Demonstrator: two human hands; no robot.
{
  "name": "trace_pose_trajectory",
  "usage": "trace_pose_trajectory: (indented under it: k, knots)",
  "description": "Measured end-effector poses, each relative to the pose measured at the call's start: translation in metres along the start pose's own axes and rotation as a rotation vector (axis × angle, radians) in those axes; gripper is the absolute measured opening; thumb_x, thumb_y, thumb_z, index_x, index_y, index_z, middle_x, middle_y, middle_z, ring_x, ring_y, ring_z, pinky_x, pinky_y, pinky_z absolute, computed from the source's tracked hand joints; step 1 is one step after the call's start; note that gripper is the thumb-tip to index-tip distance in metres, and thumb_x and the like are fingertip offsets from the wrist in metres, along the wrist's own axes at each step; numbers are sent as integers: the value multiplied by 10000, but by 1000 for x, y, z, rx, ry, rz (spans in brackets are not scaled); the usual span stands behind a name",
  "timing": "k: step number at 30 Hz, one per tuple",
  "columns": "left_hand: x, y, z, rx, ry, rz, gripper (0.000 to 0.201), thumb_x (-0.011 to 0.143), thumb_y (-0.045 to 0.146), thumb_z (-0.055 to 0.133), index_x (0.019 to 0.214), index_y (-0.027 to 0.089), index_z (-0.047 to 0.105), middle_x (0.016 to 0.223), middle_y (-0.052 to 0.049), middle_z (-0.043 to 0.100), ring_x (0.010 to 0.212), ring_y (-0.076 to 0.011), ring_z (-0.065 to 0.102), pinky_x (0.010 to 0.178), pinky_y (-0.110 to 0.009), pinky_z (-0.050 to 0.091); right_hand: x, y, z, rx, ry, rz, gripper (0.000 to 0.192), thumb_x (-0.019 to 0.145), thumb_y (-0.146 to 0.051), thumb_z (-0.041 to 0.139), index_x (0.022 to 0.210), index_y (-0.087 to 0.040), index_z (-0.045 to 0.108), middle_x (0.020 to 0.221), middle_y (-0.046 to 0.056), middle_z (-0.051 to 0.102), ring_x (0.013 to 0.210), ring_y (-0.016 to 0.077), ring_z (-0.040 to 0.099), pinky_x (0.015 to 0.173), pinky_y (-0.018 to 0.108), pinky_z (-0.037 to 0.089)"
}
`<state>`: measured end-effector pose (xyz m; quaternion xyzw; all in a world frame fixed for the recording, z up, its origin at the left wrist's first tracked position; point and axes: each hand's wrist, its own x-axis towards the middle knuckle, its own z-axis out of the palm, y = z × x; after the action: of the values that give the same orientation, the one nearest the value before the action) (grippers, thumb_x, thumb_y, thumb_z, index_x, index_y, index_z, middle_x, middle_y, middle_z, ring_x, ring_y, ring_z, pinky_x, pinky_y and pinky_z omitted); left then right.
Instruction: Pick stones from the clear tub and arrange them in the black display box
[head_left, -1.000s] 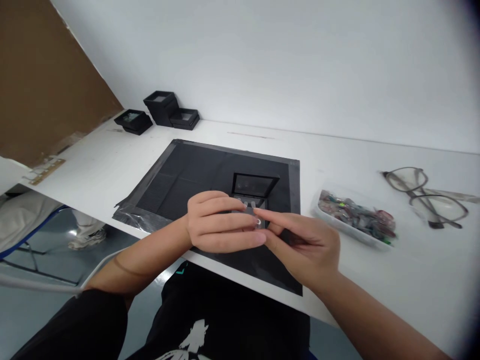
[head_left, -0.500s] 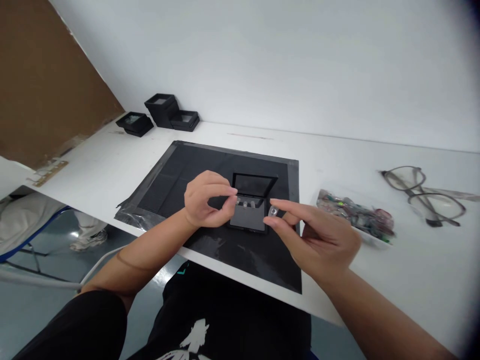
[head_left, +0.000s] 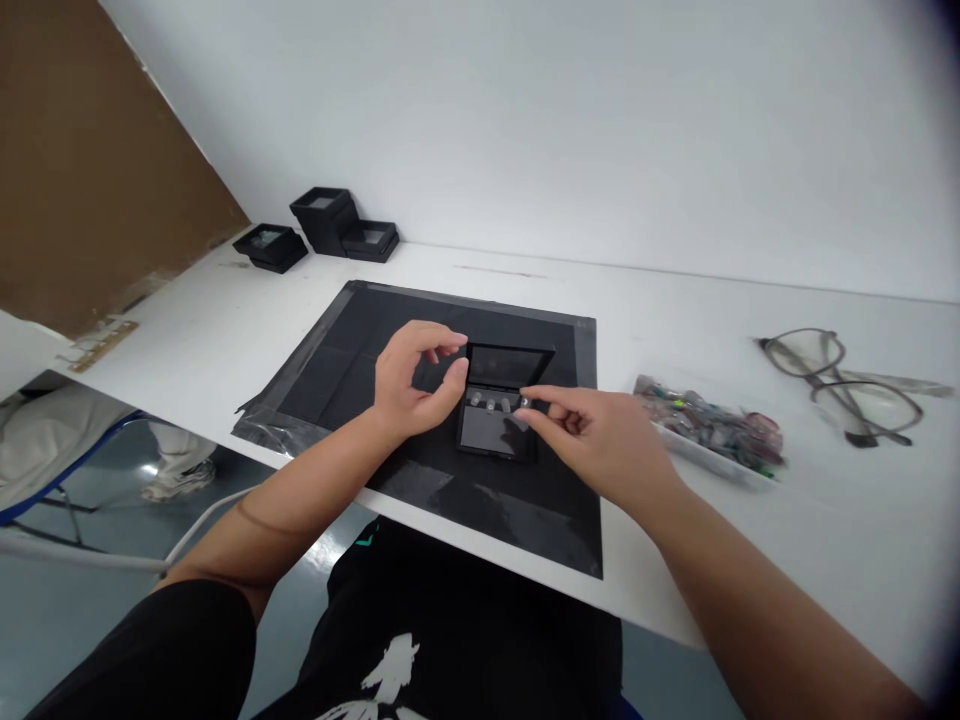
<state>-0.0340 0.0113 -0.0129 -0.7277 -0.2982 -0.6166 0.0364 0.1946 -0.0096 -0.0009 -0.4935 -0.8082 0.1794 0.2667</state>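
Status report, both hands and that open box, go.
Left hand steadies the open black box. Right hand pinches a small clear piece over it. Nothing in the way.

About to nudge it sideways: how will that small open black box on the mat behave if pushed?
The box looks small and thin-walled, so probably light and quick to slide on the black mat. Its lid stands raised at the back, so it may tip backward. The left hand at its edge suggests it needs steadying.

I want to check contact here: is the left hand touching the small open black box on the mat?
Touching. The head view shows the left hand curled at the open black box, thumb against its left edge near the hinge.
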Motion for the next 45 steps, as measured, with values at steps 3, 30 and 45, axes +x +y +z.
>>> trace_pose_trajectory:
  k: [3,30,45]
  knots:
    - [0,-2,0,5,-7,-2,201,839,155,619,1035,191,600,879,-17,639,745,-100,584,614,-220,484,3,6,4,-121,-157,99,286,889,-420,614,1068,-265,775,601,-20,648,539,144,590,488,264,391]
    - [1,-4,-1,-35,-81,-26,104,853,117,602,922,190,628,808,-8,672,691,-94,582,600,-224,470,9,13,17,-57,-77,198,172,841,-364,628,849,-262,765,783,17,684,713,181,602,589,314,417]
    - [1,-4,-1,-35,-129,-100,132,827,97,620,934,170,645,802,-11,647,677,-89,561,606,-226,457,7,15,17,22,-97,93,229,828,-237,542,888,-250,762,855,31,674,692,162,586,583,286,420]
